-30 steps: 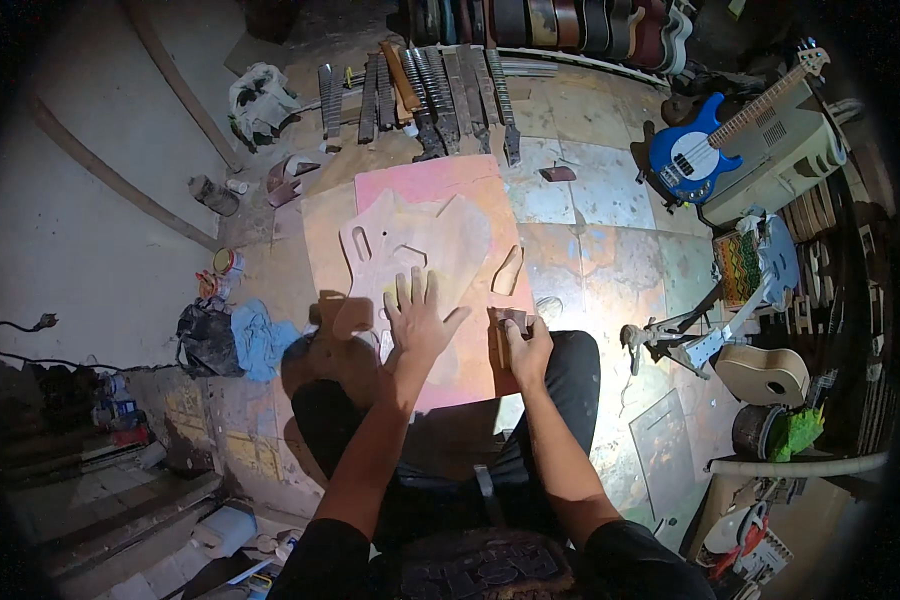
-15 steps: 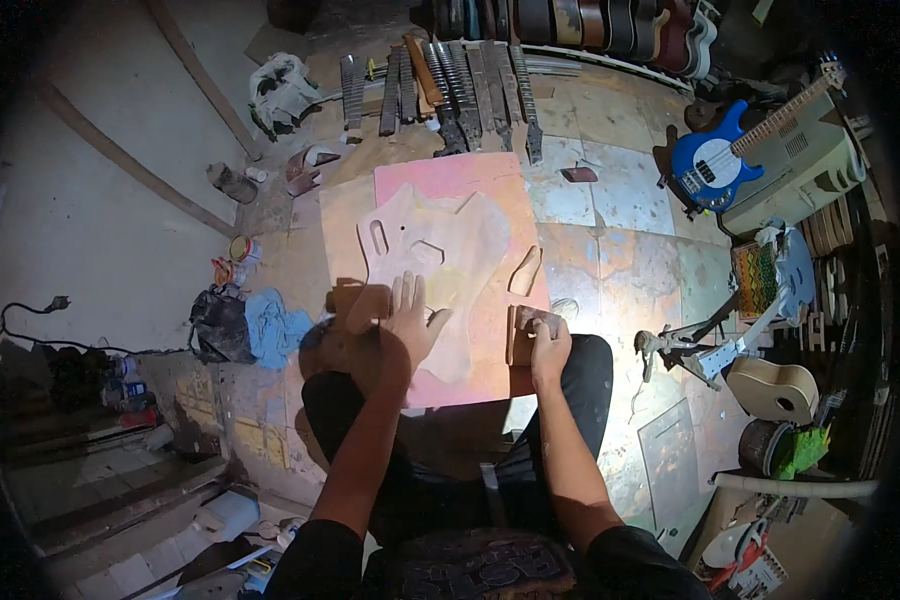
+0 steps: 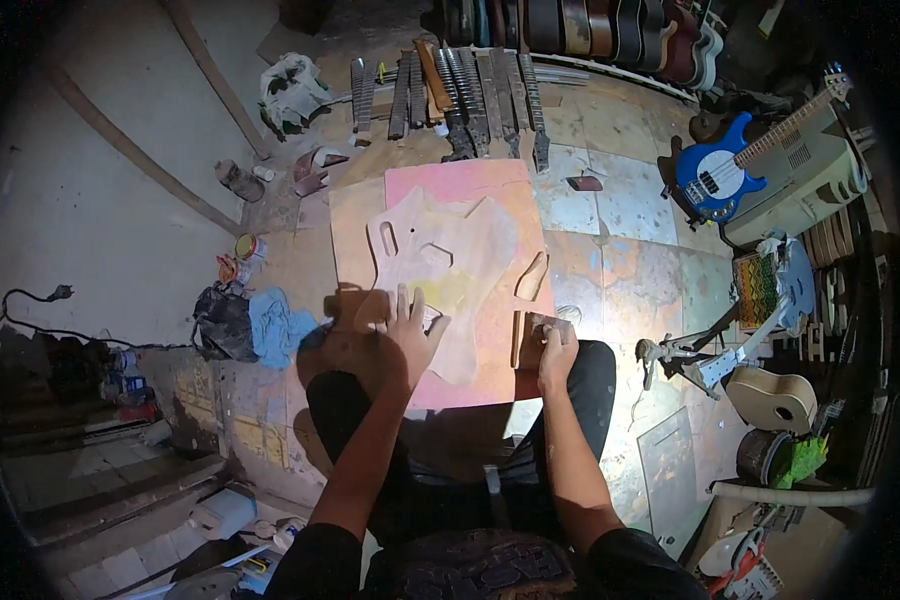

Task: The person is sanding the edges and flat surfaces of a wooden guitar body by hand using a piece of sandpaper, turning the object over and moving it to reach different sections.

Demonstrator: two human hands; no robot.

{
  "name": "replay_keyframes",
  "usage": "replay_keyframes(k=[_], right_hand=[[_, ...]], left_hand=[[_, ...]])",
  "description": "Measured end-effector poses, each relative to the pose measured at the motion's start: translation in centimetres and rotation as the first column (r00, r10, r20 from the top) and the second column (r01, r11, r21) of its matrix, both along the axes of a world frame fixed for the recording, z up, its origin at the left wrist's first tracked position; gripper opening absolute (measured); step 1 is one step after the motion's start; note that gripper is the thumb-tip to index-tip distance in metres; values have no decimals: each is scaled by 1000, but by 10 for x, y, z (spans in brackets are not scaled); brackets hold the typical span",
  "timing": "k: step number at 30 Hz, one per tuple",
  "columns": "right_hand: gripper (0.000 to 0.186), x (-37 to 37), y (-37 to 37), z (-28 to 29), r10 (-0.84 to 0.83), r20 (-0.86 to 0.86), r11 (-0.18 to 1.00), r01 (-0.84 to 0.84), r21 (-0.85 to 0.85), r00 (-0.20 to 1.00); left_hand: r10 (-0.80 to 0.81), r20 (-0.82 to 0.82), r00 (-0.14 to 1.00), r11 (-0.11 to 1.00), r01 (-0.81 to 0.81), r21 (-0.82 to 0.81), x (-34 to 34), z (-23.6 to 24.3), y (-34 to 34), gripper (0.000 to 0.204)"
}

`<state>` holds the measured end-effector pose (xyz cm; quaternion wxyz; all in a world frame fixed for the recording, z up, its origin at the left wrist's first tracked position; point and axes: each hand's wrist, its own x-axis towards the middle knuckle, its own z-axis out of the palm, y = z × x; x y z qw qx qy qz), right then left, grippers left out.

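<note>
Guitar body [image 3: 455, 280]: head view, twelve o'clock from the person, flat on a pink-orange board [image 3: 410, 178].
Left hand [image 3: 410, 335]: spread over the body's seven o'clock side.
Right hand [image 3: 558, 357]: at four o'clock, pinching a brown sheet [image 3: 553, 324]; cannot tell whether it touches the wooden strip [image 3: 517, 340].
Steadying: a flat, weighted palm should prevent sliding.
Grip: even finger pressure probably avoids creasing.

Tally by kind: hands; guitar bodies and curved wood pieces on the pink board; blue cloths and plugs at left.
Hands (left hand, right hand): 2
Guitar body: 1
Curved wood piece: 1
Blue cloth: 1
Plug: 1
Total: 6
</note>
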<state>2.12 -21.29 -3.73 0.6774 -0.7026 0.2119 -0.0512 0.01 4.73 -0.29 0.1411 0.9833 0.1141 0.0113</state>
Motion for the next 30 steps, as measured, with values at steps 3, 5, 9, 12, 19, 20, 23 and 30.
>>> replay_keyframes(k=[3, 5, 9, 12, 19, 20, 23, 30], right_hand=[[5, 1, 9, 6, 10, 2, 999, -10, 41, 1000], [5, 1, 7, 1, -6, 27, 999, 4, 41, 1000], [16, 0, -6, -12, 31, 71, 996, -37, 84, 997], [26, 0, -2, -10, 95, 91, 954, -117, 275, 991], [7, 3, 54, -18, 449, -37, 807, -388, 445, 893], [6, 2, 84, 14, 474, 5, 723, -392, 569, 881], [8, 5, 105, 31, 506, -139, 780, -383, 494, 851], [5, 8, 82, 23, 423, -189, 723, -204, 660, 886]], left_hand=[[-7, 114, 993, 1000, 10, -28, 9, -16, 9, 83], [-59, 160, 985, 998, 56, 20, 10, -18, 4, 84], [-152, 202, 968, 988, 157, -10, 7, -15, 9, 79], [114, 81, 990, 984, -101, -149, 13, -18, 33, 77], [-29, -281, 959, 1000, 28, -7, 75, -58, 99, 76], [78, -242, 967, 997, -72, 33, 68, -74, 126, 76], [104, -80, 991, 988, -94, 123, 77, -109, 168, 76], [-39, -138, 990, 888, -29, -459, 79, -24, 128, 53]])
